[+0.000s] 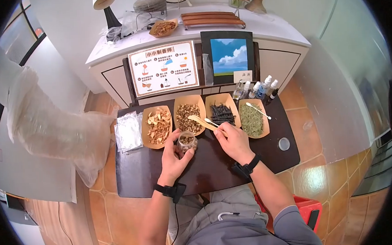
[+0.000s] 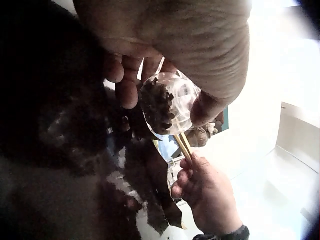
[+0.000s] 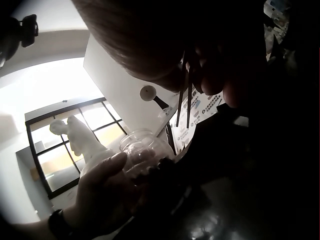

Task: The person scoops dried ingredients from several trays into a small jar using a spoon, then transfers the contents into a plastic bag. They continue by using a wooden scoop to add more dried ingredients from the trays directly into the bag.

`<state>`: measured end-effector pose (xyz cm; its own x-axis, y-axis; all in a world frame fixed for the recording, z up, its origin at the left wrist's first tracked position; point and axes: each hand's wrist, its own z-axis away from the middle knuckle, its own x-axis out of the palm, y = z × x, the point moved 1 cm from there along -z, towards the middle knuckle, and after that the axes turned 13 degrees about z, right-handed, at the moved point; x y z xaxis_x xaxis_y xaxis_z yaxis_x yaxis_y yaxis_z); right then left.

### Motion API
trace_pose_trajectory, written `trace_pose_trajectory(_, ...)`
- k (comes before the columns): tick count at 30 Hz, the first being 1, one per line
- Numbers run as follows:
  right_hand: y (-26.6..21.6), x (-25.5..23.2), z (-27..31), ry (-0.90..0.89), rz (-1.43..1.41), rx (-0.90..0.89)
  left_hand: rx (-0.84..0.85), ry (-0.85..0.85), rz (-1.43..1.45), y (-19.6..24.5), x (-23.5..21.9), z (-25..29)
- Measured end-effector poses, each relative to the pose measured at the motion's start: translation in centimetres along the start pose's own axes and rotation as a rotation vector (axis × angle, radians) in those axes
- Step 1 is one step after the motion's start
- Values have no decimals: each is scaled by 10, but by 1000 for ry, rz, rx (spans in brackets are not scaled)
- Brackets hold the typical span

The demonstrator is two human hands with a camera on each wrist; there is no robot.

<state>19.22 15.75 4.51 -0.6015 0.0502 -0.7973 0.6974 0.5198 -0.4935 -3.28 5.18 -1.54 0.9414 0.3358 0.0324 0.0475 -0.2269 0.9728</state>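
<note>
My left hand (image 1: pixel 173 161) grips a small clear jar (image 1: pixel 187 142), fingers and thumb around its sides. Brown pieces lie inside the jar, whose mouth faces up uncovered. Between the fingers of my right hand (image 1: pixel 237 146) is a pair of light wooden tweezers (image 1: pixel 201 121), its two prongs apart in the right wrist view. In the head view the tweezer tips overlap the paper tray (image 1: pixel 188 99) of small brown pieces, just beyond the jar. Beside it stands a tray (image 1: pixel 219 98) of black sticks, with a white-tipped stick (image 1: pixel 211 121) across its near left edge.
A tray (image 1: pixel 144 125) of pale dried slices and silvery packets (image 1: pixel 129 131) lie leftward. On the right are a tray (image 1: pixel 264 131) of green herbs with a small white spoon (image 1: pixel 258 111), several bottles (image 1: pixel 265 87) and a round clear lid (image 1: pixel 284 143). A picture card (image 1: pixel 165 86) stands behind.
</note>
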Motion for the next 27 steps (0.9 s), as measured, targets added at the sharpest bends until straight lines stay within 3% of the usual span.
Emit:
trace_pose_trajectory(8,21,-10,11,114,23,51,59,15,5,-2,3,7)
trace_pose_trajectory(13,44,-16,25,49,170,228,-74,18,128,1,5,2)
trace_pose_trajectory(19,40,-15,29,-1,300,192,-92,9,160,7,9,0)
trace_pose_trajectory(22,38,-14,26,3,329,155,-23,46,222,8,12,1)
trace_pose_trajectory(27,36,-10,21,6,338,141,-52,37,75,3,7,2)
